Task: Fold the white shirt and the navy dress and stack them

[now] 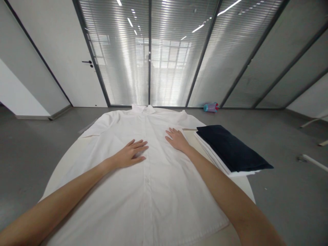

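A white button-up shirt [133,191] lies spread front side up, its collar at the far end and its button strip running down the middle. Flat on the shirt, just left of the button strip, rests my left hand [130,153] with its fingers stretched out. My right hand [177,139] lies on the right chest side of the shirt, farther up, fingers spread and palm down. Neither hand grips the cloth. The shirt's short sleeves reach out to both sides near the far edge.
Under the shirt is a round, pale table [242,186]. Folded dark navy cloth [230,147] sits on folded white cloth [212,155] at the table's right. A blue and red object [210,107] lies on the grey floor [276,194] by the glass partition [169,68].
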